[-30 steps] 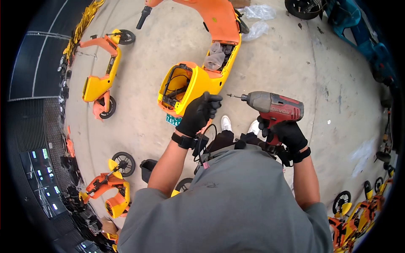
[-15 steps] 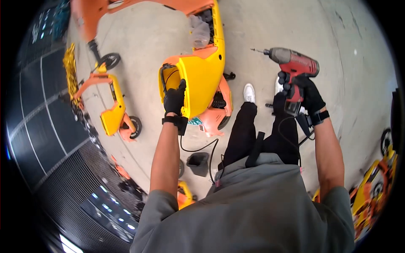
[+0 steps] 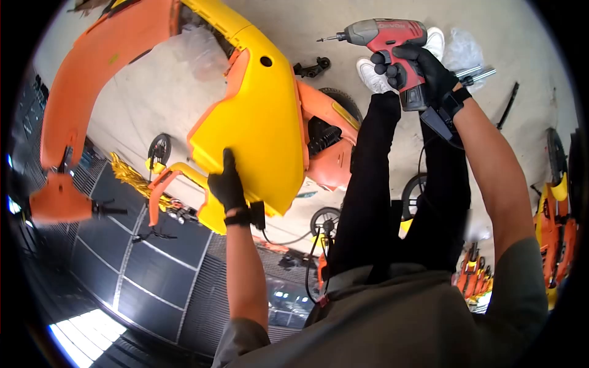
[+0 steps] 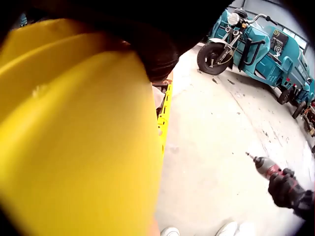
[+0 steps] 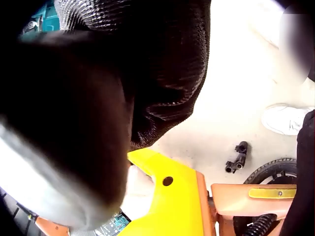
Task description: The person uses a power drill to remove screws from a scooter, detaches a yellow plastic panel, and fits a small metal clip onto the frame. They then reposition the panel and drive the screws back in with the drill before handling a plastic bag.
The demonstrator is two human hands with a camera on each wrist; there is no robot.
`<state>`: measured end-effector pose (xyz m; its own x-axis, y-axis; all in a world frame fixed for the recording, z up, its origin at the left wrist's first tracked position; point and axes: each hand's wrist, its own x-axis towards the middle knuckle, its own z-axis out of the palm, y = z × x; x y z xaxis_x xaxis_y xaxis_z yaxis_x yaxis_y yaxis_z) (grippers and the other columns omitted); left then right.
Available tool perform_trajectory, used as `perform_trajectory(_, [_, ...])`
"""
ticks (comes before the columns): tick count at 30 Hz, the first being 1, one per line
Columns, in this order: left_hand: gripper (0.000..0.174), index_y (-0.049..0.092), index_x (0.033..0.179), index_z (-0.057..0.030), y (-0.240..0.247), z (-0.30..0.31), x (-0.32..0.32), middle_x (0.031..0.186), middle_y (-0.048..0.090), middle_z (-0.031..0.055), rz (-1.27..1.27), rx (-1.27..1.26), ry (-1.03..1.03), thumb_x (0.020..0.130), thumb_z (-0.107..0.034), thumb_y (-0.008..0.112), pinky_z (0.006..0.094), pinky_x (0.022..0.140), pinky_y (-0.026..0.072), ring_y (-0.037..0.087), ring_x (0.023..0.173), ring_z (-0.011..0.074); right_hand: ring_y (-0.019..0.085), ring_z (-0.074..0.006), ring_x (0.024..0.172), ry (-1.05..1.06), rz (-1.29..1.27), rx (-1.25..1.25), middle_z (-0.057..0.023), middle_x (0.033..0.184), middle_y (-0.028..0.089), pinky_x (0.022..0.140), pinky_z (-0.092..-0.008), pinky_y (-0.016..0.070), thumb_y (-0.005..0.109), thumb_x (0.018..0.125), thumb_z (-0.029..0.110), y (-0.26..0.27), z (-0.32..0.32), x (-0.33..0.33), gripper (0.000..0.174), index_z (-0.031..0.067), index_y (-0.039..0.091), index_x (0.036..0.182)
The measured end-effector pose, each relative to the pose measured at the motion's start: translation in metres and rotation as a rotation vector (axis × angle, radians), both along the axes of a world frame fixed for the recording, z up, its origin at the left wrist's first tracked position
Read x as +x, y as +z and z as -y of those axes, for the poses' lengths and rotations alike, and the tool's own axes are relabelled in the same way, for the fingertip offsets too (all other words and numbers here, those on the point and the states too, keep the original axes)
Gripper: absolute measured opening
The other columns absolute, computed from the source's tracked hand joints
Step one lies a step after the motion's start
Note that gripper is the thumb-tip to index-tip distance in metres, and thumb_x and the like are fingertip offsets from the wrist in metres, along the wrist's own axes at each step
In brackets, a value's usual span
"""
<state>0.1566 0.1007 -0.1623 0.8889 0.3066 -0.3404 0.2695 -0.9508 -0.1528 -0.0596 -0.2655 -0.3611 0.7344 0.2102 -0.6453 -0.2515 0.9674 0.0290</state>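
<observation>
My black-gloved left hand [image 3: 227,187] grips the edge of a scooter's yellow body panel [image 3: 254,132], its thumb lying along the outer face and the other fingers hidden. Close up in the left wrist view, the yellow panel [image 4: 83,147] fills the left side, with the dark glove over its top edge. My right hand [image 3: 423,67] holds a red and grey impact driver [image 3: 392,37] by its handle. A long bit points left from its nose, away from the panel. In the right wrist view the glove [image 5: 167,64] hides most of the driver.
The scooter's orange front [image 3: 80,92] stretches to the upper left. A black metal part [image 3: 311,67] lies on the floor near the white shoes [image 3: 375,76]. Further off stand a smaller scooter [image 3: 178,178], a teal three-wheeler [image 4: 256,49] and several scooters [image 3: 549,227] at right.
The left hand moved from in front of the body onto the scooter's yellow panel edge. The driver stays in the right hand, now further forward. The head view has turned and the scooter appears nearer.
</observation>
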Motion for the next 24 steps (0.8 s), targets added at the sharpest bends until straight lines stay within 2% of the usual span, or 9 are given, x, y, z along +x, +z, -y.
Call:
perform_trajectory(1, [0.061,0.067,0.079,0.0115,-0.007,-0.010,-0.001,0.073,0.069,0.0172,0.022,0.010,0.029,0.084,-0.050,0.066,0.0343,0.059,0.0490,0.064,0.067,0.0201,0.066,-0.0169,0.084,0.017,0.088,0.074,-0.0124,0.106,0.064,0.076,-0.0298,0.0557,0.058,0.090,0.022,-0.020,-0.001,0.004,0.043,-0.0024,0.050,0.124])
perform_trajectory(3, [0.058,0.067,0.085,0.0102,-0.006,-0.001,-0.017,0.076,0.068,0.0116,0.204,-0.315,-0.009,0.088,-0.048,0.063,0.0329,0.057,0.0482,0.060,0.065,0.0165,0.066,-0.0156,0.083,0.016,0.112,0.118,-0.0137,0.107,0.064,0.074,-0.0298,0.0553,0.057,0.090,0.022,-0.054,0.002,0.001,0.046,-0.0037,0.047,0.126])
perform_trajectory(7, [0.058,0.061,0.106,0.0061,-0.009,0.011,-0.020,0.086,0.066,0.0094,0.243,-0.262,0.249,0.094,-0.050,0.053,0.0320,0.064,0.0506,0.060,0.069,0.0192,0.063,-0.0127,0.076,0.083,0.130,0.134,-0.0132,0.102,0.064,0.062,-0.0258,0.0525,0.058,0.089,0.022,-0.162,-0.026,0.024,0.045,-0.0046,0.049,0.124])
perform_trajectory(9, [0.061,0.048,0.127,0.0018,-0.002,-0.003,-0.018,0.112,0.061,0.0113,0.168,-0.247,0.204,0.096,-0.050,0.047,0.0341,0.083,0.0488,0.059,0.095,0.0227,0.064,-0.0144,0.075,0.219,0.190,0.153,-0.0131,0.099,0.065,0.060,-0.0263,0.0533,0.058,0.087,0.024,-0.206,-0.039,0.042,0.044,-0.0050,0.052,0.119])
perform_trajectory(13, [0.063,0.039,0.134,-0.0022,-0.008,0.011,-0.021,0.128,0.049,0.0115,0.168,-0.470,0.269,0.098,-0.053,0.037,0.0373,0.098,0.0391,0.047,0.113,0.0234,0.062,-0.0126,0.070,0.338,0.162,0.332,-0.0125,0.097,0.065,0.060,-0.0258,0.0523,0.060,0.085,0.022,-0.268,-0.058,0.068,0.040,-0.0045,0.054,0.114])
perform_trajectory(17, [0.058,0.039,0.133,-0.0023,0.006,0.013,-0.028,0.123,0.050,0.0109,0.187,-0.164,0.149,0.101,-0.050,0.030,0.0370,0.101,0.0359,0.047,0.110,0.0225,0.064,-0.0181,0.076,0.273,0.294,0.531,-0.0162,0.097,0.065,0.061,-0.0269,0.0533,0.059,0.085,0.022,-0.317,-0.093,0.076,0.042,-0.0072,0.053,0.115])
perform_trajectory(18, [0.060,0.034,0.140,-0.0030,0.028,-0.019,-0.027,0.135,0.043,0.0138,-0.050,0.085,-0.275,0.102,-0.049,0.027,0.0417,0.102,0.0363,0.045,0.118,0.0245,0.064,-0.0179,0.072,0.265,0.323,0.598,-0.0169,0.096,0.066,0.061,-0.0274,0.0537,0.058,0.086,0.021,-0.325,-0.096,0.078,0.041,-0.0075,0.053,0.115])
perform_trajectory(20, [0.062,0.030,0.143,-0.0032,0.010,0.003,-0.028,0.141,0.038,0.0138,0.037,0.026,-0.111,0.102,-0.049,0.024,0.0425,0.105,0.0340,0.043,0.123,0.0264,0.064,-0.0162,0.066,0.291,0.285,0.603,-0.0170,0.097,0.066,0.061,-0.0279,0.0539,0.057,0.087,0.021,-0.332,-0.099,0.080,0.041,-0.0084,0.053,0.115])
perform_trajectory(24, [0.062,0.029,0.143,-0.0032,0.001,0.009,-0.027,0.142,0.038,0.0139,0.068,0.000,-0.035,0.102,-0.049,0.024,0.0424,0.106,0.0337,0.043,0.124,0.0265,0.063,-0.0161,0.065,0.298,0.265,0.644,-0.0167,0.096,0.066,0.060,-0.0279,0.0536,0.056,0.087,0.021,-0.331,-0.108,0.083,0.038,-0.0077,0.055,0.112])
